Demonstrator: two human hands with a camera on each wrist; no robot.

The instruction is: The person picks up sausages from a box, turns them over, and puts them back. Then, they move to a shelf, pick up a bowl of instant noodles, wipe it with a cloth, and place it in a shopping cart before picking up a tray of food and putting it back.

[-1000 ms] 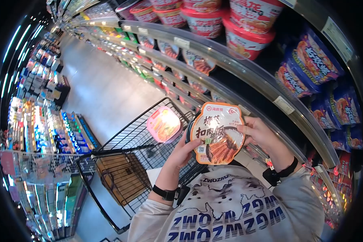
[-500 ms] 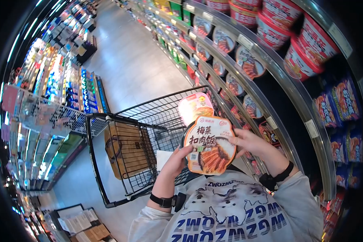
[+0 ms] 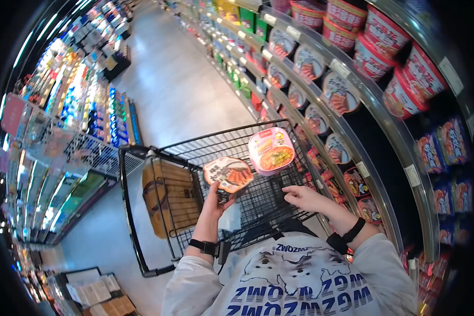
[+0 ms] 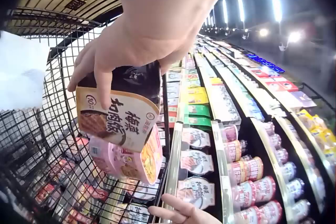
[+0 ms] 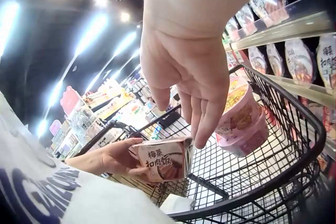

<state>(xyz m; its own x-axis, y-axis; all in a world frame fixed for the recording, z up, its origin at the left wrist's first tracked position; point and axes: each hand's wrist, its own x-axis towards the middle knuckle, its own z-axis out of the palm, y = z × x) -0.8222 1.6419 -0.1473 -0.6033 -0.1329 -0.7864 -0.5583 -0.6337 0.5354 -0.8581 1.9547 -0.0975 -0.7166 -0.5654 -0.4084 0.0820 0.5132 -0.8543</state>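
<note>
My left hand [image 3: 214, 204] grips a tub of instant rice [image 3: 229, 173] over the shopping cart [image 3: 224, 131]. In the left wrist view its fingers spread over the black base of the rice tub [image 4: 118, 116], whose printed lid shows a meat dish. Toward the cart's far right corner sits a pink noodle tub [image 3: 272, 151], its lid facing up. My right hand [image 3: 304, 199], holding nothing, hovers over the cart's near right side. The right wrist view shows its fingers [image 5: 202, 121] loosely extended, with the rice tub in the left hand beyond them.
Shelves [image 3: 347, 68] along the right carry rice tubs, red noodle tubs [image 3: 374, 55] and blue packs [image 3: 453, 142]. A brown bag [image 3: 166, 195] shows behind the wires at the cart's handle end. The aisle floor [image 3: 174, 79] runs ahead, with more displays [image 3: 73, 100] on the left.
The right hand has let go of the rice tub. The left hand has carried it leftward and forward over the cart, beside the pink tub; earlier both hands held it before the chest.
</note>
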